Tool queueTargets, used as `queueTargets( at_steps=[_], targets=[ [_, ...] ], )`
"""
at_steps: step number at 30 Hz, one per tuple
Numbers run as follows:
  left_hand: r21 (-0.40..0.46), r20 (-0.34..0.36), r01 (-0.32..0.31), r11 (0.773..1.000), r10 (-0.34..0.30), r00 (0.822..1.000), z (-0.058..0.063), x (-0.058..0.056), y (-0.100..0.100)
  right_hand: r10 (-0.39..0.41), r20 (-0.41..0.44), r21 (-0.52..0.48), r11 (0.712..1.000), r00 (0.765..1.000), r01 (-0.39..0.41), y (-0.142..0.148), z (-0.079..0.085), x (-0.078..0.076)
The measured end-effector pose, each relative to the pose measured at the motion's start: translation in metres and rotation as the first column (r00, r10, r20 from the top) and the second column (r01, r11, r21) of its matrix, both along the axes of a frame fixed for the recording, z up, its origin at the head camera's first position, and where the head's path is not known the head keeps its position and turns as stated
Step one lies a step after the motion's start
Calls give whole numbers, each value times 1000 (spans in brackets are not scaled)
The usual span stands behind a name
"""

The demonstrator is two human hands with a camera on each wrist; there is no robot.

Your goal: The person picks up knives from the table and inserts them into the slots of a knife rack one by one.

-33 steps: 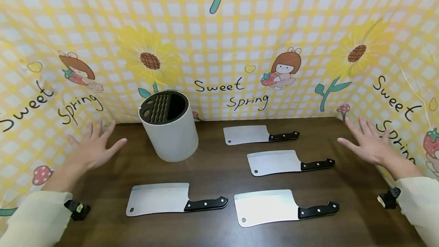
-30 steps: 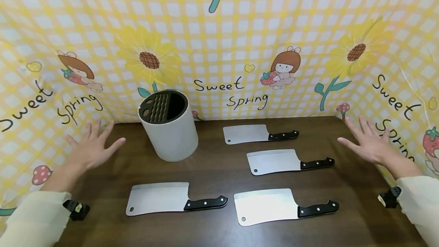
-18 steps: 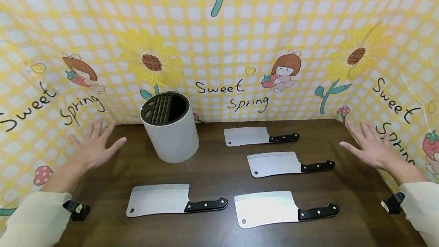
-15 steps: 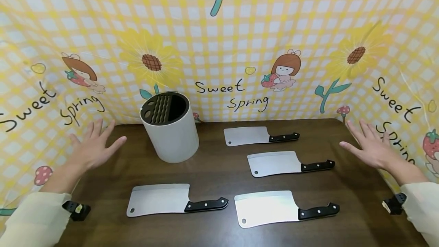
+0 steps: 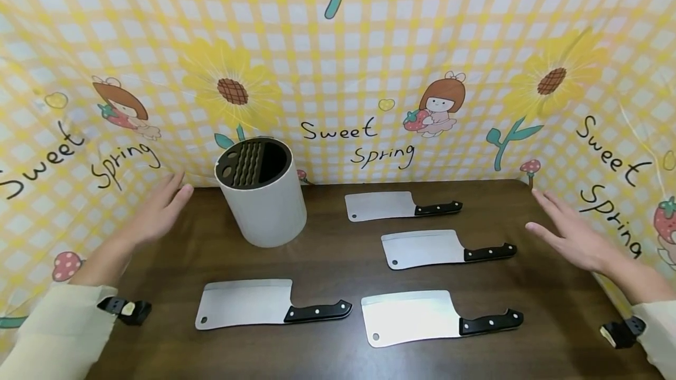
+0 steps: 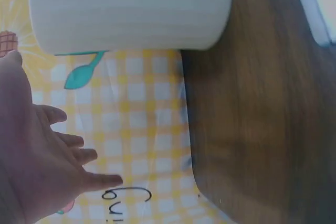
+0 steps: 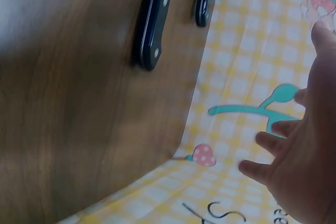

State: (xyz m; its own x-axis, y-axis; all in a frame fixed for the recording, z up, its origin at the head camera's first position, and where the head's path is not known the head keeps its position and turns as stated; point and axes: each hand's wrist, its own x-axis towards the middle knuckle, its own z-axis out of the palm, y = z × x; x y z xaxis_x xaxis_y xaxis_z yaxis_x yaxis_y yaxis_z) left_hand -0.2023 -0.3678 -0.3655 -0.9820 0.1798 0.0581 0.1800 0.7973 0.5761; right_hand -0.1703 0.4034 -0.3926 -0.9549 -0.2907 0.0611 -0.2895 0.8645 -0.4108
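Note:
My left hand [image 5: 158,211] is held over the table's left side with straight fingers, left of a white round knife holder [image 5: 266,219] with a black slotted top. It holds nothing. On the far right, my right hand [image 5: 573,236] also has its fingers extended and holds nothing. Several cleavers with black riveted handles lie flat, handles pointing right: a back cleaver [image 5: 380,206], a middle one [image 5: 422,248], a front right cleaver [image 5: 409,316] and a front left cleaver [image 5: 245,304]. The middle cleaver's handle [image 7: 154,24] shows in the right wrist view, apart from the hand.
The dark wooden table [image 5: 317,356] is walled at the back and both sides by a yellow checked cloth [image 5: 327,75] printed with flowers and lettering. A black wrist camera [image 5: 132,311] sits at the left sleeve and another wrist camera [image 5: 623,332] at the right.
Both hands have turned from spread, palm-down poses to more edge-on ones, fingers closer together. The right forearm has shifted slightly right and down. The cleavers and knife holder have stayed put.

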Motion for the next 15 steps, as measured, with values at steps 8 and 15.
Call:
queueTargets(
  at_steps=[8, 15],
  targets=[
    [271, 85, -48, 961, 25, 996, 12, -12, 20, 53, 103, -78, 996, 993, -45, -22, 5, 13],
    [592, 71, -96, 800, 67, 995, 14, -31, 36, 76, 130, -72, 995, 989, -67, -40, 1, 23]
  ],
)
